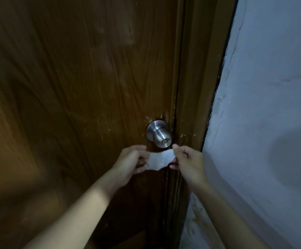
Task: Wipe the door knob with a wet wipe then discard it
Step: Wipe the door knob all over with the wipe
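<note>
I see the wet wipe [159, 159] stretched between both hands just below the door knob [159, 134], seemingly not touching it. Left hand [131, 161] fingers pinch its left edge; right hand [187, 161] fingers pinch its right edge.

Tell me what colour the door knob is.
Silver, brushed metal: the door knob shows clearly in the head view, just above the white wet wipe.

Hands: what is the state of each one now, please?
Left hand: closed on the white wet wipe.
Right hand: closed on the same wipe.
</note>
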